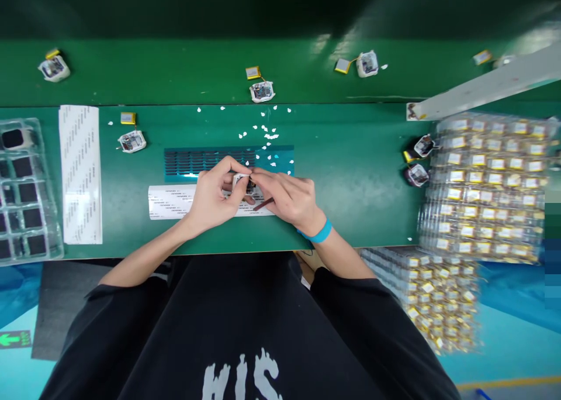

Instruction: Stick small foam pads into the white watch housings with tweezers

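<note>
My left hand (217, 192) pinches a small white device housing (239, 180) over the green bench, its fingers closed round the left side. My right hand (287, 195) touches the housing's right side with thumb and forefinger and has a thin dark reddish stick (263, 204) under its curled fingers. The inside of the housing is mostly covered by fingers. Below both hands lies a white printed strip sheet (169, 202), and just beyond them a blue-green sheet with dark strips (188, 163). Small white tabs (270, 136) are scattered behind the hands.
Open housings with yellow batteries (132, 141) lie along the bench and the raised back strip (153, 72). A clear tray (41, 183) and white sheets (81, 178) are at left. Stacked battery trays (486, 189) stand at right, beneath a slanting metal bar (482, 87).
</note>
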Demonstrator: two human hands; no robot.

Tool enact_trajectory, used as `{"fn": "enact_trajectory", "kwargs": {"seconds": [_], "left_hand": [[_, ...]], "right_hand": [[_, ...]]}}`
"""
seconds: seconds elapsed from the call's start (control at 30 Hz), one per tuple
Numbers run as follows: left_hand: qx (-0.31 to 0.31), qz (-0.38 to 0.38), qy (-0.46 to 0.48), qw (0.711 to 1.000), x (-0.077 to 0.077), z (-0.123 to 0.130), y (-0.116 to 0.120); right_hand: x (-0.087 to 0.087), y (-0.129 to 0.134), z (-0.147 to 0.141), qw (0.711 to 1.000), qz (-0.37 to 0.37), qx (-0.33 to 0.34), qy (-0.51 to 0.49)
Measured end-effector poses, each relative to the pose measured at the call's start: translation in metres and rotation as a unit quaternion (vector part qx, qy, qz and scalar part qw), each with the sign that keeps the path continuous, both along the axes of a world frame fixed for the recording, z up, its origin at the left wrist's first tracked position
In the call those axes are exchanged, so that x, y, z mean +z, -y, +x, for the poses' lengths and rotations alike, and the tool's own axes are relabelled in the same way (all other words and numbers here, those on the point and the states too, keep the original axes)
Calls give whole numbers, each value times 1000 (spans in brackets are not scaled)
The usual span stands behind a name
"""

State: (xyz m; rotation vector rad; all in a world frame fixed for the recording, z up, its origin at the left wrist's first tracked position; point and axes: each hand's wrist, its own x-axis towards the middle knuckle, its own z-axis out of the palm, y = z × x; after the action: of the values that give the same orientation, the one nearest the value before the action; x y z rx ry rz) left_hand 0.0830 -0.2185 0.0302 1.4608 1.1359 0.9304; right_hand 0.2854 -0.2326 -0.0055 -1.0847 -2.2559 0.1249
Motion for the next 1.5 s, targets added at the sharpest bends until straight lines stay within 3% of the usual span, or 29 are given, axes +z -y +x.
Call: {"fn": "enact_trajectory", "kwargs": {"seconds": [0.13, 0.23, 0.33, 0.43, 0.57, 0.67, 0.77, 0.93, 1.1, 1.17, 1.3, 1.5], "left_hand": [[12, -7, 21, 1000, -2, 0, 2], [14, 9, 26, 1000, -4, -1, 2], [17, 32, 20, 999, -5, -2, 2], [6, 50, 8, 999, -6, -2, 1], [-6, 55, -22, 998, -8, -1, 2], [-1, 67, -35, 997, -9, 1, 3], [9, 71, -30, 997, -10, 3, 3], [-9, 21, 19, 1000, -8, 7, 5], [-53, 28, -15, 998, -23, 9, 6], [-64, 49, -62, 995, -31, 10, 5], [-70, 106, -124, 984, -40, 11, 2], [-84, 147, -140, 976, -37, 12, 2]], "right_hand": [[3, 1, -1, 998, -51, 15, -32], [13, -1, -5, 981, -124, -17, -150], [24, -4, -11, 939, -211, -52, -268], [28, -6, -16, 902, -292, -65, -311], [26, -10, -21, 837, -400, -52, -370], [23, -13, -23, 798, -441, -32, -408], [22, -15, -22, 799, -433, -42, -415], [41, -17, -5, 862, -347, -71, -363], [52, -8, 27, 884, -197, -197, -375], [44, -1, 38, 876, -255, -174, -371], [24, 16, 48, 825, -407, -118, -374], [13, 32, 43, 777, -459, -162, -400]]}}
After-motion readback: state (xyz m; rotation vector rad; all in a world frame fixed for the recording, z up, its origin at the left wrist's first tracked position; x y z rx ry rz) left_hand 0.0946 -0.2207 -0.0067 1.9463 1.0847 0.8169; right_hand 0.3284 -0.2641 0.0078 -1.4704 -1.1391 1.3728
